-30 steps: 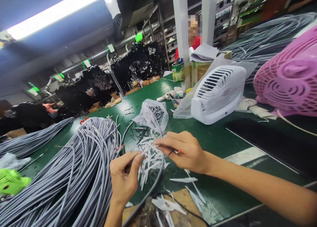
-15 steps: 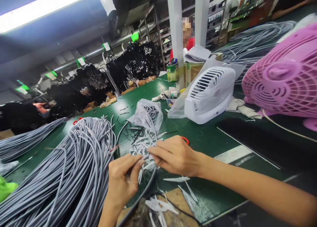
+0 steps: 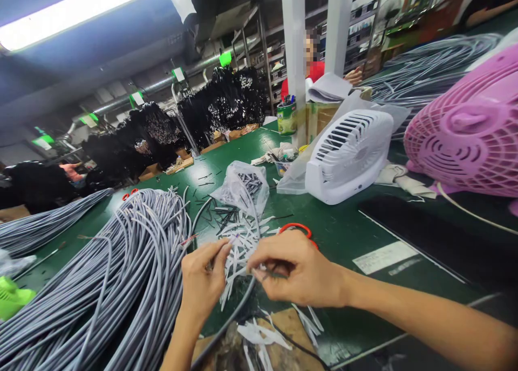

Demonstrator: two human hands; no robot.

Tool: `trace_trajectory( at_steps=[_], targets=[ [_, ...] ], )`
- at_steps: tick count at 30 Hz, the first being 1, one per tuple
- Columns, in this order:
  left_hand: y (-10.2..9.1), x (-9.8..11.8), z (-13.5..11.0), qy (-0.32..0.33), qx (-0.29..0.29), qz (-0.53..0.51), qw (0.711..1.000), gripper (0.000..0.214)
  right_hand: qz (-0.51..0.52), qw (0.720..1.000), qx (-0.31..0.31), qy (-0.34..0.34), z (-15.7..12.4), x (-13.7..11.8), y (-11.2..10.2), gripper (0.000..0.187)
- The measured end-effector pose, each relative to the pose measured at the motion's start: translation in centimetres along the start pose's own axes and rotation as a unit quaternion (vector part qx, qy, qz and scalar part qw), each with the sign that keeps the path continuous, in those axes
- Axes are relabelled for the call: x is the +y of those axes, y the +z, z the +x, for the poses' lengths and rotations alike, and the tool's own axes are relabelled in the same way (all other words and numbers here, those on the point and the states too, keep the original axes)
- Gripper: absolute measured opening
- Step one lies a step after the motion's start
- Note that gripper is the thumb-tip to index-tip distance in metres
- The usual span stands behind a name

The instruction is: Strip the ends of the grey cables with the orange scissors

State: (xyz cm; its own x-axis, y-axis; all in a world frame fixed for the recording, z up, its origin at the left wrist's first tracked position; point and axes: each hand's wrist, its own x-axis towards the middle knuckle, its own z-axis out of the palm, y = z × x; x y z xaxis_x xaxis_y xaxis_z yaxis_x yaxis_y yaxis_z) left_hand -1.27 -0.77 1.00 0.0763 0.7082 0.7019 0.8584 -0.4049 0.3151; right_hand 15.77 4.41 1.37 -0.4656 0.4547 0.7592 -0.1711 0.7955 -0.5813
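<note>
My left hand is closed in a pinch, thumb against forefinger. A thin purplish tip shows at its fingertips, apparently the end of a grey cable; most of it is hidden. Facing it, a small gap away, my right hand has its fingers curled together around a small pale bit that I cannot make out. Under both hands lie white offcut strips in a loose pile. A thick grey cable curves up from the bottom edge and passes behind the right fingers. Red-handled scissors lie just beyond the right hand.
A big bundle of grey cables fills the left. Behind the strips sits a clear bag of short dark pieces. A white fan and a pink fan stand right on the green table. A person in red is beyond.
My hands have drawn slightly apart, and the grey length that showed between them is no longer plain. My right hand has turned and lowered, uncovering more of the red scissors handles.
</note>
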Motion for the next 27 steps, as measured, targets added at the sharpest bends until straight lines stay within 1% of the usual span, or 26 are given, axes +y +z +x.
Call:
trace_trajectory(
  at_steps=[2,3,5,7,10,13,15,17,19,21,22,23,25,27],
  targets=[
    [-0.1,0.1,-0.1,-0.019,-0.012,-0.030,0.999,0.018,-0.010,0.996,0.050,0.067,0.2,0.4,-0.3,0.014],
    [-0.1,0.3,-0.1,-0.026,-0.013,-0.044,0.999,0.019,-0.010,0.993,0.058,0.102,0.3,0.7,-0.4,0.013],
    [-0.1,0.6,-0.2,-0.035,-0.015,-0.065,0.997,0.020,0.006,0.988,0.033,0.152,0.6,1.2,-0.6,0.019],
    [-0.1,0.9,-0.2,-0.036,-0.022,-0.075,0.996,0.018,0.027,0.986,-0.005,0.165,0.7,1.6,-0.5,0.022],
    [0.0,1.1,-0.3,-0.022,-0.017,-0.069,0.997,0.016,0.035,0.986,-0.012,0.164,0.8,1.6,-0.2,0.019],
    [0.0,1.0,-0.4,0.001,0.002,-0.041,0.999,0.015,0.008,0.991,-0.004,0.136,0.6,1.3,0.1,0.024],
    [0.0,0.8,-0.5,0.015,0.003,-0.018,1.000,0.014,-0.035,0.996,0.013,0.082,0.4,1.3,0.3,0.026],
    [0.1,0.7,-0.6,0.034,-0.007,0.006,0.999,0.015,-0.087,0.996,0.029,0.013,0.1,1.4,0.4,0.024],
    [0.2,0.6,-0.7,0.057,-0.026,0.036,0.997,0.017,-0.131,0.990,0.027,-0.046,-0.2,1.6,0.6,0.023],
    [0.2,0.5,-0.7,0.077,-0.055,0.069,0.993,0.020,-0.154,0.986,0.011,-0.065,-0.3,1.8,0.6,0.023],
    [0.2,0.4,-0.7,0.085,-0.074,0.080,0.990,0.021,-0.153,0.987,0.007,-0.053,-0.3,1.9,0.7,0.023],
    [0.2,0.4,-0.7,0.091,-0.094,0.084,0.988,0.022,-0.140,0.990,0.006,-0.028,-0.2,2.0,0.7,0.022],
    [0.2,0.3,-0.7,0.100,-0.127,0.065,0.985,0.023,-0.086,0.994,0.013,0.062,0.1,2.3,0.7,0.021],
    [0.1,0.3,-0.6,0.103,-0.137,0.019,0.985,0.021,-0.007,0.985,0.009,0.170,0.5,2.7,0.8,0.020]
  ],
)
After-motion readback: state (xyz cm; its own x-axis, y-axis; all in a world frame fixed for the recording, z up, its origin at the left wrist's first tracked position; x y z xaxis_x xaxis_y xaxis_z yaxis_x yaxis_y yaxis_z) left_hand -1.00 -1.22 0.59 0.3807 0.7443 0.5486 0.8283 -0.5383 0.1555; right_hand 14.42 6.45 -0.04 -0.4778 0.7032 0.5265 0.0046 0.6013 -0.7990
